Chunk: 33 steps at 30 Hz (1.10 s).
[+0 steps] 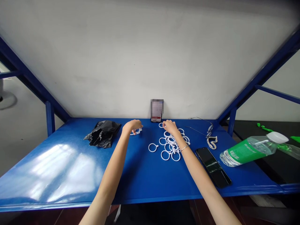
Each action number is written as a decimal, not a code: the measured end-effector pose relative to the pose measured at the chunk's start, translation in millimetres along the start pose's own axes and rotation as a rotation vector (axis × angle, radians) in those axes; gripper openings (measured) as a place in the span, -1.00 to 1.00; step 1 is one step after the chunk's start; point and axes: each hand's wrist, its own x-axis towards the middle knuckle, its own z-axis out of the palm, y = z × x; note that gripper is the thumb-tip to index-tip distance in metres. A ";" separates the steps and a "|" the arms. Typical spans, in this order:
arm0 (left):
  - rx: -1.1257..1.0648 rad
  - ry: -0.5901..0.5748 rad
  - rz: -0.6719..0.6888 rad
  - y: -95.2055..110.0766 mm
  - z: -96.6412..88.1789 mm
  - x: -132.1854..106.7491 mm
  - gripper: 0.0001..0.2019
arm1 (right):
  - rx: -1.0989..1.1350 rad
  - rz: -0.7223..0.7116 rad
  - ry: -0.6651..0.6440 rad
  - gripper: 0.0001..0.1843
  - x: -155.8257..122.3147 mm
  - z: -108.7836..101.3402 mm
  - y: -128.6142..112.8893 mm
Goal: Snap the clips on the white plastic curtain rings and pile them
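White curtain rings [165, 155], each with a small tab, lie in a loose, overlapping pile right of the middle of the blue table. My left hand [134, 125] is left of the pile, palm down, its fingers closed around a few white rings [136, 132] that hang low at the table surface. At the far edge of the pile, my right hand [170, 126] pinches the rim of a single ring [160, 125]. One more ring [153, 147] lies apart, on the near left side. My right wrist and forearm cover part of the pile.
A crumpled black plastic bag [103, 133] lies at left. A phone-like device [157, 111] leans against the wall. To the right are eyeglasses [209, 130], a curved white piece [212, 142], a black phone [213, 167] and a green-labelled water bottle [249, 149]. Blue frame bars [49, 117] flank the table.
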 end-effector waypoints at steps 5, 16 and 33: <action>-0.001 -0.017 0.164 25.2 0.4 -9.8 -0.67 | 0.056 -0.129 -0.017 -0.87 -2.6 -10.0 -10.9; -0.429 0.014 0.534 48.8 -3.2 -31.4 -0.56 | 0.880 -0.502 -0.025 -0.84 -35.1 -62.8 -29.1; -0.819 -0.269 0.694 67.2 -17.7 -74.7 -0.48 | 1.282 -0.654 -0.104 -0.47 -65.4 -80.4 -55.0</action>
